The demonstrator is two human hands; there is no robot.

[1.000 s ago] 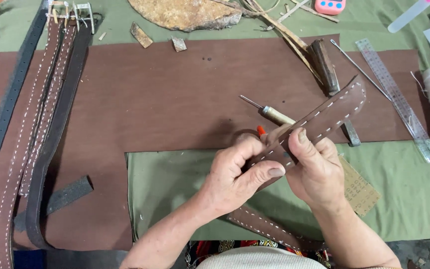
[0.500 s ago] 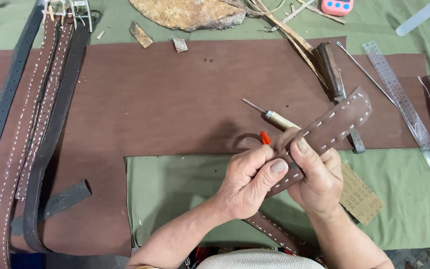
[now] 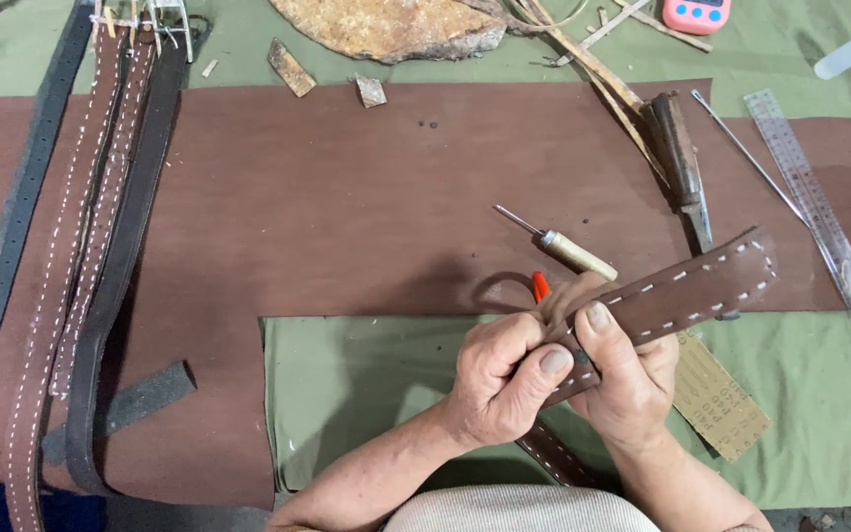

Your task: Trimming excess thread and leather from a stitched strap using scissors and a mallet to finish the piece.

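Both hands grip a brown leather strap point(image 3: 693, 288) with white stitching along its edges. My left hand point(image 3: 500, 379) is closed around the strap's middle, thumb pressed on top. My right hand point(image 3: 624, 370) holds it from below and behind, thumb on the upper face. The strap's rounded end points up and to the right; its other end runs down under my wrists. A wooden-handled awl point(image 3: 565, 248) lies on the leather sheet just above my hands, beside an orange-tipped tool point(image 3: 540, 286) partly hidden by my fingers.
A large brown leather sheet point(image 3: 347, 217) covers a green cloth point(image 3: 366, 394). Several stitched belts point(image 3: 81, 266) lie at the left. A dark-handled knife point(image 3: 680, 158), a metal rod, a clear ruler point(image 3: 819, 217) and a sandpaper piece point(image 3: 721, 404) lie at the right. A pink device sits at the top.
The strap's free end has tilted flatter and swung further to the right. Both hands stay closed on it and have shifted slightly right.
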